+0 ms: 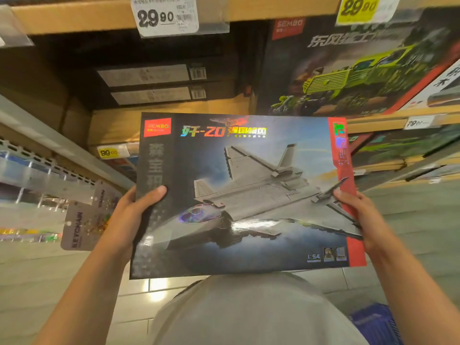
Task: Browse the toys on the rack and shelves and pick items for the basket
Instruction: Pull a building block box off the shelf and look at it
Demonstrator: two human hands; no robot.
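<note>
I hold a large flat box (pixel 249 195) showing a grey fighter jet, with a red brand mark in its upper left corner, face-up in front of the shelves. My left hand (pixel 129 215) grips its left edge, thumb on the front. At the right edge my right hand (pixel 361 215) clamps the red border. A corner of the blue basket (pixel 373 322) shows at the lower right on the floor, partly hidden by my right forearm.
Wooden shelves (pixel 373 120) carry a green truck set box (pixel 348 68) at upper right and dark stacked boxes (pixel 159 83) behind. Price tags read 29.90 (pixel 164 17), 99.00 and 79.00. Keychain cards (pixel 82 225) hang on a rack at left. Tiled floor lies below.
</note>
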